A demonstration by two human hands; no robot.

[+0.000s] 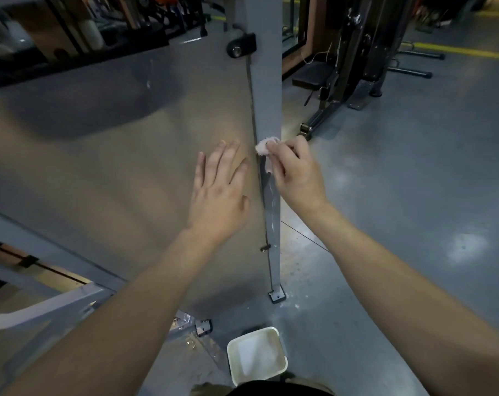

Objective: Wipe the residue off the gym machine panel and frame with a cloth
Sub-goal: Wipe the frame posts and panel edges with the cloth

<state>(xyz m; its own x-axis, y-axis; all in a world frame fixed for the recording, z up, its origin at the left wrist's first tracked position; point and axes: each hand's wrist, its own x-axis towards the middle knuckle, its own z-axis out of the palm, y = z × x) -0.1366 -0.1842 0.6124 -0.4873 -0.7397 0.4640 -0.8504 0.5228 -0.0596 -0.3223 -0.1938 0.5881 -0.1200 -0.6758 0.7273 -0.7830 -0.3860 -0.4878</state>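
We see 2 bare hands working apart on a grey gym machine. The left hand (218, 192) lies flat against the broad grey panel (114, 167), fingers straight and slightly spread, holding nothing. Just beside it, the right hand (297, 172) has its fingers curled round a small, bunched, pale cloth (264, 147) and presses it against the upright frame (267, 81) at the seam where the panel's right edge meets the post. Below the cloth, whitish residue (272, 204) streaks the frame down toward a small clip on the seam. Higher on the same post sits a black bracket (241, 45) with a round metal fitting. The frame ends in a small foot plate (277, 296) on the grey floor (414, 167), with white specks scattered near it. A white square container (257, 355) stands on the floor close to the bottom edge of the view, between the 2 forearms; we cannot tell what it holds. A darker machine (357, 52) stands well apart at the upper right, beside a yellow floor line (457, 51).
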